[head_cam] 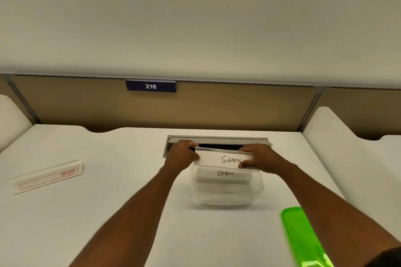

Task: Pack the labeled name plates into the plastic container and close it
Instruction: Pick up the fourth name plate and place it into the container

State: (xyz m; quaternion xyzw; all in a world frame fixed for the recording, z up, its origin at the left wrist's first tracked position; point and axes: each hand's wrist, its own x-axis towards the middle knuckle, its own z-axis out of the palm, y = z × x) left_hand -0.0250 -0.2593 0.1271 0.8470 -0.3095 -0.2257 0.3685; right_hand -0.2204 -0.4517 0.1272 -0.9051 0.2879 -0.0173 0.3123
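Observation:
A clear plastic container (227,198) stands in the middle of the white desk. Inside it lies a name plate marked OSTRICH (225,174). Over the container's far rim I hold a name plate marked GIRAFEE (219,159), tilted toward me. My left hand (181,156) grips its left end and my right hand (258,158) grips its right end. A bright green lid (300,236) lies flat at the near right, partly under my right forearm. One more name plate (46,178) with a red-printed label lies at the left of the desk.
A grey cable slot (217,140) with a dark opening is set into the desk just behind the container. A tan partition (86,106) with a blue sign reading 216 (150,86) closes the back. Neighbouring white desks flank both sides.

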